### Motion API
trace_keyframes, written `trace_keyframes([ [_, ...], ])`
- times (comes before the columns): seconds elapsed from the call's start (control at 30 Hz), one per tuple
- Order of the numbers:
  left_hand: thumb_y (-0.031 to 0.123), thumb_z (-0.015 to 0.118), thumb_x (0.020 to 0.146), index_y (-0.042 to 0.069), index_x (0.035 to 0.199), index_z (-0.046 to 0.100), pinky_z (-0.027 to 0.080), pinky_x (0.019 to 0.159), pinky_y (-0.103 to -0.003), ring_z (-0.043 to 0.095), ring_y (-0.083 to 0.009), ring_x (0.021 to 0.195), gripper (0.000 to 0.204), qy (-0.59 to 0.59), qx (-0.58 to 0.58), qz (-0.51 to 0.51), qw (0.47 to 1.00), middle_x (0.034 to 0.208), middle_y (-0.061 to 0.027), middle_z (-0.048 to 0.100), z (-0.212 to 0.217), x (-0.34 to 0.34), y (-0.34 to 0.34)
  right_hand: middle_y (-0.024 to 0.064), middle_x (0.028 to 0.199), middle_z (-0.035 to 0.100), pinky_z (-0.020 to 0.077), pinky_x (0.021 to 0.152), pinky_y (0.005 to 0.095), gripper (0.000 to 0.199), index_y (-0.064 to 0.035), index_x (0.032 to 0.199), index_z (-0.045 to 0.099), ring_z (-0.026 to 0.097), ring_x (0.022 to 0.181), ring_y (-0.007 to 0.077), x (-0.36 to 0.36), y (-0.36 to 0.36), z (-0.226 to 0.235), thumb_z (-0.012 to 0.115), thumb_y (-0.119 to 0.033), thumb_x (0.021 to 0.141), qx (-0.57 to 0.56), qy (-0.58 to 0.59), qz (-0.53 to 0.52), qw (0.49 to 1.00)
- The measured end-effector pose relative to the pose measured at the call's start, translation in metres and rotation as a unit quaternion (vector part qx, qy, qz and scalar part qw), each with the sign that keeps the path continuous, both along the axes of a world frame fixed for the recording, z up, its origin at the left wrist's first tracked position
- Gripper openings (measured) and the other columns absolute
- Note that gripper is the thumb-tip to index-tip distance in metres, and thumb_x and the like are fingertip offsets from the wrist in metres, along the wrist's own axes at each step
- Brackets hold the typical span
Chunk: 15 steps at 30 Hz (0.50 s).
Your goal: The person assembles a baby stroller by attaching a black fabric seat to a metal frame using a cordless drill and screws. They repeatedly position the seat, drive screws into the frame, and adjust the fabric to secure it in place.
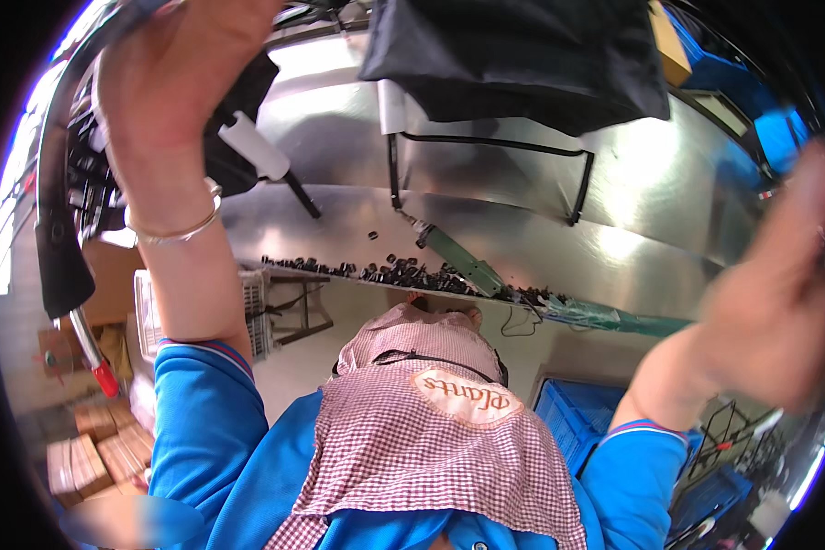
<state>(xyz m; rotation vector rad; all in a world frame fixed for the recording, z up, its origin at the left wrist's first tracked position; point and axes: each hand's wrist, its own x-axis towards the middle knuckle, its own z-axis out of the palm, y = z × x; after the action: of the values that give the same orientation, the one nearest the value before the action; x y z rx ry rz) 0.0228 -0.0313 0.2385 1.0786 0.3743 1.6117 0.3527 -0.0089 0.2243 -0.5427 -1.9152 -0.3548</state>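
My left hand (170, 82) is raised at the upper left, its wrist in a silvery bangle (179, 234). The fingers run past the top edge of the picture, so I cannot see what they hold. Close beside it runs a curved dark tube with a black foam grip (61, 266) and a red tip. My right hand (779, 275) is lifted at the far right and smeared by motion; its fingers are not clear. Ahead, a black fabric piece (513, 60) on a black metal frame (495, 142) stands on the shiny metal worktable (330, 156).
A green electric screwdriver (463, 259) lies near the table's front edge, beside a heap of small black parts (403, 272). Blue crates (573, 412) stand on the floor at the right. Cardboard boxes (92, 458) are stacked at the lower left, near a pale crate (144, 312).
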Motion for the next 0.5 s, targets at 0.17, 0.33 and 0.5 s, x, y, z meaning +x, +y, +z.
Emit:
trace_keyframes([
  [0.17,0.039,0.044,0.095,-0.002,0.127,0.046,0.042,0.101,-0.048,0.050,-0.0348,0.120,0.052,-0.021,-0.023,-0.072,0.997,0.127,-0.0205,0.053,-0.023,0.007,0.006,0.0099,0.090,0.062,0.0520,0.066,0.0396,0.026,-0.0055,0.100,0.061,0.063,0.081,0.0297,-0.075,0.000,-0.200,0.069,-0.021,0.081,-0.431,-0.178,0.050,0.883],
  [0.33,0.029,0.044,0.099,0.001,0.101,0.059,0.053,0.083,-0.039,0.067,-0.0275,0.088,0.031,0.176,-0.092,0.044,0.979,0.104,-0.0159,0.066,-0.097,-0.021,-0.027,0.0140,0.104,0.061,0.0515,0.080,0.0432,0.052,-0.0041,0.105,0.059,0.060,0.101,0.0315,-0.093,-0.027,-0.335,0.070,-0.046,0.078,-0.592,-0.359,-0.039,0.720],
  [0.5,0.015,0.062,0.091,0.003,0.092,0.061,0.053,0.067,-0.025,0.064,-0.0122,0.074,0.012,0.384,-0.413,0.113,0.818,0.083,-0.0042,0.064,-0.248,-0.044,-0.098,0.0129,0.104,0.061,0.0497,0.080,0.0435,0.051,-0.0036,0.107,0.058,0.060,0.100,0.0305,-0.101,-0.038,-0.360,0.070,-0.044,0.077,-0.545,-0.368,-0.085,0.749],
])
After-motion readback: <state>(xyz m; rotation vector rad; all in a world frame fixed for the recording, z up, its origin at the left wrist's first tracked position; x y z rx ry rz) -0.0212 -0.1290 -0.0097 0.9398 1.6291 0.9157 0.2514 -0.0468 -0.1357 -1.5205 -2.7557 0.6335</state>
